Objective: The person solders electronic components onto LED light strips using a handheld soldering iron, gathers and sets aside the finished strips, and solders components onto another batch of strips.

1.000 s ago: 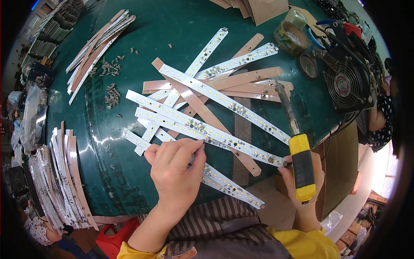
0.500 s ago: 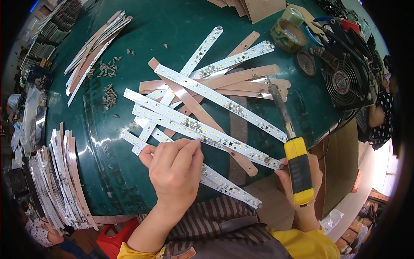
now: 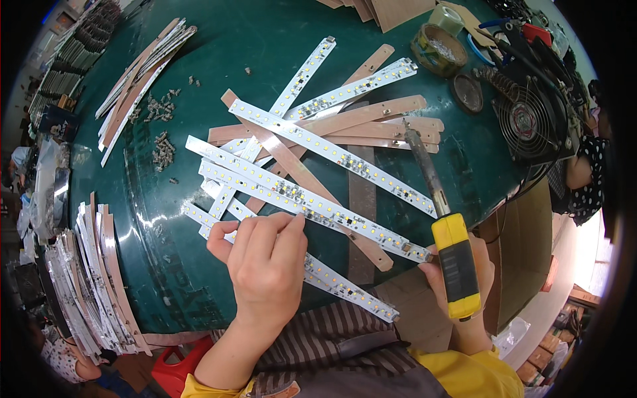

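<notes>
White LED strips (image 3: 371,174) dotted with yellow chips lie crisscrossed on the green table, among tan-backed ones (image 3: 371,118). My left hand (image 3: 262,265) is closed, its fingertips at the near edge of a long LED strip (image 3: 265,182); the thumb is hidden behind the fingers. In my right hand (image 3: 479,272) is a soldering iron (image 3: 454,262) with a yellow and black handle, its metal shaft pointing away over the strips. Fingers of that same hand also touch the right end of the long strip.
Small metal parts (image 3: 164,149) lie in heaps at left. Stacks of strips stand at far left (image 3: 142,79) and near left (image 3: 99,278). At right are a fan (image 3: 527,126), a round tin (image 3: 438,50) and an oval dish (image 3: 466,93). A cardboard box (image 3: 524,259) stands below the table edge.
The whole table scene has shifted slightly left in the picture. Both hands keep their hold, with the soldering iron still in my right hand.
</notes>
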The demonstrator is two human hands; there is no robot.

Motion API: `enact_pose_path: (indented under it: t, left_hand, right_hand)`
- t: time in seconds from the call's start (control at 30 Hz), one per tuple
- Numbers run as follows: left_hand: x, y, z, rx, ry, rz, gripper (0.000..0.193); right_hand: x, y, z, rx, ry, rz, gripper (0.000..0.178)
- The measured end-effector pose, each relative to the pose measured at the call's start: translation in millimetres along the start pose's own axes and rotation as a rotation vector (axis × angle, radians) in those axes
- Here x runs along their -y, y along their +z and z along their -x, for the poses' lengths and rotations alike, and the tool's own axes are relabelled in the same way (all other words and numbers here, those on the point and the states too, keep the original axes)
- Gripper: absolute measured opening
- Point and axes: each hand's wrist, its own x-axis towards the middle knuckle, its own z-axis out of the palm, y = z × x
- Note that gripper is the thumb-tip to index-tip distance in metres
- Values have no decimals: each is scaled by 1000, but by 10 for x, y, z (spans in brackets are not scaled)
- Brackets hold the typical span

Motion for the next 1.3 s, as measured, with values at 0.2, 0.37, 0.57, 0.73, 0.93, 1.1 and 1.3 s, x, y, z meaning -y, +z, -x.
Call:
enact_pose_path:
  t: [0.2, 0.37, 0.57, 0.73, 0.93, 1.1, 1.3]
  left_hand:
    - [23, -4, 12, 14, -50, 74, 19]
    - [13, 13, 26, -41, -191, 151, 19]
    - [37, 41, 30, -52, -290, 234, 18]
    - [105, 26, 77, -68, -267, 264, 21]
    - [98, 74, 65, -87, -237, 280, 20]
    - [123, 69, 70, -102, -234, 281, 19]
    - [116, 75, 73, -81, -256, 303, 18]
  right_hand:
    - [11, -10, -13, 7, -12, -13, 48]
    - [20, -22, -3, 32, 54, -160, 50]
    - [118, -123, 197, -207, 260, -381, 43]
    - [207, -141, 279, 26, 301, -424, 21]
    - [301, 5, 51, 142, 55, -232, 25]
    - [369, -13, -32, 194, -43, -174, 22]
    - [346, -20, 23, 181, 41, -203, 24]
